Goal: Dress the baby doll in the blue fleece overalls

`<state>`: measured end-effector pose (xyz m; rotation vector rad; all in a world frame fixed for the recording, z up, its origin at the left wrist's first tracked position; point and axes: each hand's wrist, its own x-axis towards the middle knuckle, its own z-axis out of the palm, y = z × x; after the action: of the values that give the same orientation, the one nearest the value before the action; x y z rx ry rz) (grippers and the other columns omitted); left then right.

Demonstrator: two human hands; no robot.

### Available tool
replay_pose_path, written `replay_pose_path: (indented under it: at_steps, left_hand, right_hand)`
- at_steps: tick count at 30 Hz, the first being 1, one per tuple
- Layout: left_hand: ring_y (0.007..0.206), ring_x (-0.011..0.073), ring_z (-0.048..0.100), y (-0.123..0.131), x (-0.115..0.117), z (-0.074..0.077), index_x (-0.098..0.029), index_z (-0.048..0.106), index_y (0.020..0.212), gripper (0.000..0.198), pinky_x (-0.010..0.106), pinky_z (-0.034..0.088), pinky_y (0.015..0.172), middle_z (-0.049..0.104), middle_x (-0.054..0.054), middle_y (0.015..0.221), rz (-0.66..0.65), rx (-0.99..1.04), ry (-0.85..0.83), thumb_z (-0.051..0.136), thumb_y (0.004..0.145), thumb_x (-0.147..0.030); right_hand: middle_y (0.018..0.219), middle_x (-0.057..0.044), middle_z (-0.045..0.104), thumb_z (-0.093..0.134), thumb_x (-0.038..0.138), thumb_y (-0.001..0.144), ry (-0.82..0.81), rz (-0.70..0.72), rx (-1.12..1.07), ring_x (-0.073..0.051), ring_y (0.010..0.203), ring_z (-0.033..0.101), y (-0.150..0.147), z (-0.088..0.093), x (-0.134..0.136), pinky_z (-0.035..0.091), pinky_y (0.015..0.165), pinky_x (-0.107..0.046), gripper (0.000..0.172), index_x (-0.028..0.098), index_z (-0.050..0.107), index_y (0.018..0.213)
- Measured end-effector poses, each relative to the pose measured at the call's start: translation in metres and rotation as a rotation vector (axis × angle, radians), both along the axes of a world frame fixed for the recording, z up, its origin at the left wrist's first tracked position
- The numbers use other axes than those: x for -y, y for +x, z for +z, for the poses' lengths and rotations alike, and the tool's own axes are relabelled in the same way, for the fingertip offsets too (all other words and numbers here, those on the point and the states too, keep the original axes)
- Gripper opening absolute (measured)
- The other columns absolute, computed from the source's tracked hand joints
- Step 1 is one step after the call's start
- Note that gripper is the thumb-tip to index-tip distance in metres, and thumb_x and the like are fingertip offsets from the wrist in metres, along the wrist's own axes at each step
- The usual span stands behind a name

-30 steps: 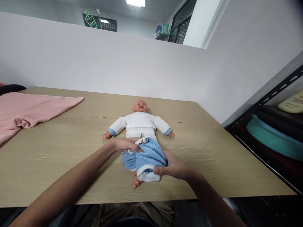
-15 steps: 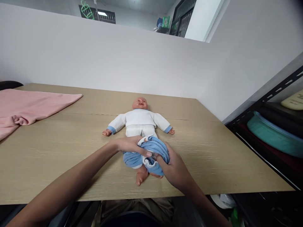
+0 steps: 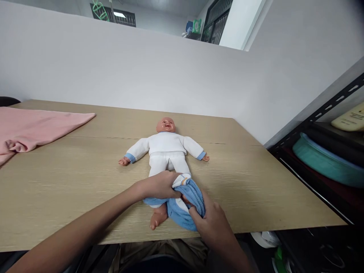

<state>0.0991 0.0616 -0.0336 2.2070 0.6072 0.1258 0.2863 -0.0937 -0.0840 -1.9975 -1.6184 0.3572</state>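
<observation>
A baby doll [image 3: 167, 143] in a white top with blue cuffs lies on its back, its feet toward me. Blue terry trousers [image 3: 184, 218] with white trim are bunched around its lower legs. My left hand [image 3: 162, 184] reaches across the legs, with its fingers closed on the upper edge of the bunched cloth. On the other side, my right hand [image 3: 212, 216] grips the gathered leg with the thumb at its opening. One bare foot [image 3: 158, 218] sticks out at the left. The other foot is mostly hidden inside the cloth, with a little skin-coloured plastic showing between my hands.
The doll lies near the front edge of a wooden table [image 3: 99, 163]. A pink cloth [image 3: 42, 127] is spread at the left. To the right, a black shelf holds a turquoise basin [image 3: 324, 161] and a yellow bottle [image 3: 351, 118]. A white wall [image 3: 142, 68] rises behind.
Both hands have moved the bunched cloth slightly toward me, and the leg on the right is now covered to the foot. The leg on the left has shifted left, and more white thigh shows.
</observation>
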Motion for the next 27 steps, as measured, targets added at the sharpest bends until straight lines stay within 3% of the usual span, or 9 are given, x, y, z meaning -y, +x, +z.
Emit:
replay_pose_path:
  at_steps: [3,7,10,13,17,21,25,27]
  left_hand:
    - [0.089,0.0264,0.073,0.002,0.005,-0.001,-0.022,0.070,0.114,0.032,0.031,0.049,0.074,0.077,0.004,0.097,0.031,-0.075,0.106,0.074,0.083,-0.027]
    - [0.091,0.0301,0.074,0.004,0.006,-0.010,-0.023,0.066,0.135,0.056,0.032,0.048,0.072,0.077,0.006,0.101,0.040,-0.092,0.187,0.078,0.081,-0.030]
    - [0.093,0.0302,0.074,0.004,0.007,-0.016,-0.024,0.066,0.133,0.054,0.033,0.050,0.075,0.077,0.005,0.103,0.048,-0.067,0.174,0.077,0.080,-0.028]
    - [0.102,0.0314,0.073,0.005,0.009,-0.020,-0.023,0.064,0.130,0.053,0.036,0.053,0.085,0.077,0.007,0.115,0.086,-0.019,0.138,0.078,0.079,-0.028]
    - [0.105,0.0325,0.072,0.004,0.009,-0.025,-0.020,0.062,0.130,0.055,0.040,0.054,0.090,0.075,0.009,0.120,0.113,0.005,0.113,0.077,0.078,-0.029]
    - [0.106,0.0312,0.071,0.000,0.004,-0.023,-0.022,0.060,0.132,0.063,0.038,0.054,0.090,0.073,0.008,0.122,0.079,0.038,-0.029,0.081,0.073,-0.027]
    - [0.107,0.0287,0.068,-0.005,-0.004,-0.011,-0.022,0.064,0.121,0.051,0.034,0.053,0.088,0.071,0.004,0.117,0.009,0.069,-0.165,0.077,0.073,-0.026]
    - [0.107,0.0273,0.068,-0.007,-0.009,-0.008,-0.022,0.065,0.123,0.049,0.033,0.052,0.089,0.070,0.003,0.115,-0.024,0.094,-0.234,0.075,0.075,-0.025]
  right_hand:
    - [0.099,-0.010,0.079,0.065,0.031,0.085,0.084,-0.092,0.066,-0.033,0.088,0.076,0.002,-0.016,0.009,0.057,0.075,-0.040,0.042,0.025,0.077,0.125]
    - [0.114,-0.011,0.066,0.065,0.028,0.083,0.205,-0.102,0.053,-0.034,0.106,0.070,0.006,-0.028,0.015,0.059,0.093,-0.047,0.032,0.025,0.078,0.112]
    - [0.124,-0.014,0.062,0.066,0.026,0.083,0.309,-0.120,0.035,-0.035,0.114,0.066,0.008,-0.034,0.014,0.058,0.099,-0.052,0.034,0.021,0.076,0.115]
    - [0.131,-0.017,0.062,0.067,0.025,0.083,0.391,-0.154,0.107,-0.038,0.116,0.064,0.004,-0.038,0.013,0.057,0.098,-0.056,0.029,0.021,0.075,0.111]
    - [0.145,-0.015,0.061,0.063,0.021,0.086,0.405,-0.242,0.028,-0.032,0.112,0.070,-0.011,-0.037,0.014,0.058,0.085,-0.044,0.018,0.023,0.071,0.103]
    - [0.127,-0.011,0.074,0.059,0.021,0.083,0.411,-0.170,-0.212,-0.030,0.113,0.072,-0.019,-0.040,0.018,0.058,0.096,-0.041,0.033,0.023,0.068,0.115]
    - [0.093,-0.003,0.077,0.060,0.026,0.086,0.301,-0.172,-0.529,-0.024,0.082,0.073,-0.016,-0.048,0.015,0.060,0.075,-0.032,0.028,0.022,0.070,0.111]
    - [0.087,-0.002,0.076,0.061,0.026,0.085,0.293,-0.150,-0.619,-0.022,0.075,0.071,-0.015,-0.051,0.009,0.059,0.070,-0.030,0.025,0.021,0.070,0.107]
